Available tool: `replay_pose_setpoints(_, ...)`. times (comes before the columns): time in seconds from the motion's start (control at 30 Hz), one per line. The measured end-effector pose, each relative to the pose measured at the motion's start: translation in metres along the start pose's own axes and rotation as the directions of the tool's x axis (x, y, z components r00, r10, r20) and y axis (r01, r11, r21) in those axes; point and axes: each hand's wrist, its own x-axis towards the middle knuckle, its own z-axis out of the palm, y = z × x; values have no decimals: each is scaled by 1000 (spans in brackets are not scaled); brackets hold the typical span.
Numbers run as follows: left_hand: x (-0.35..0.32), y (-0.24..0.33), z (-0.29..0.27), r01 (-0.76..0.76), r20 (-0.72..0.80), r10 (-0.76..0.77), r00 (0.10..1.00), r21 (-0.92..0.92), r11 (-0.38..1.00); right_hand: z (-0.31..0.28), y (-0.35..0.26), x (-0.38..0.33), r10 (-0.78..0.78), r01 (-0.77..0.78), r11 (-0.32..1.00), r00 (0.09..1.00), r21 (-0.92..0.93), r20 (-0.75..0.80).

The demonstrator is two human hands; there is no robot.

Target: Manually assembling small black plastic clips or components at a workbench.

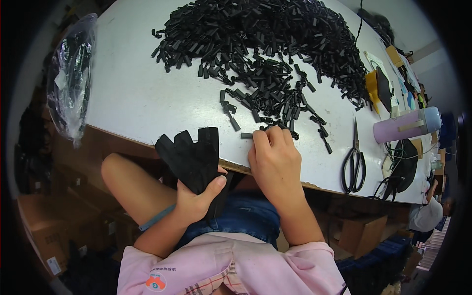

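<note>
My left hand (pixel 200 200) is closed around a fanned bundle of black fabric strips (pixel 189 157), held off the table's near edge above my lap. The strips' upper ends spread out, and their lower ends hang beneath my thumb. Across the table edge, my right hand (pixel 276 160) reaches to the near end of a heap of small black tab-like pieces (pixel 268 83). Its fingers are curled down among them, and the fingertips are hidden behind the back of the hand. One black tab (pixel 247 135) pokes out left of those fingers; whether it is gripped I cannot tell.
Large black scissors (pixel 354 167) lie right of my right hand, points away from me. Beyond them are a lilac bottle (pixel 400 127) on its side and a black item with cords (pixel 404 167). A clear plastic bag (pixel 73 78) lies at the table's left edge. Cardboard boxes (pixel 46 236) stand below left.
</note>
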Motion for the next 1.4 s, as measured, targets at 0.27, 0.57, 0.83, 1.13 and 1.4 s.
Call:
replay_pose_setpoints(0.27, 1, -5, 1, 31, 6, -31, 999, -20, 999, -6, 5, 4, -1, 0, 1000, 999, 22, 33)
replay_pose_setpoints(0.57, 2, -4, 5, 63, 15, -62, 998, -97, 993, -12, 15, -9, 230, -139, 632, 973, 763, -13)
replay_pose_setpoints(0.83, -2, -8, 8, 47, 113, -25, 993, -195, 980, -10, -2, -29, -38, 60, 529, 998, 847, -47)
replay_pose_setpoints(1.13, -10, 2, 13, -66, 3, 66, 998, -59, 996, -16, -13, -36, 98, -91, 504, 994, 859, 48)
replay_pose_setpoints(1.4, -8, 4, 14, -162, 23, 164, 986, -68, 984, -3, -21, -51, 206, -219, 190, 962, 957, 180)
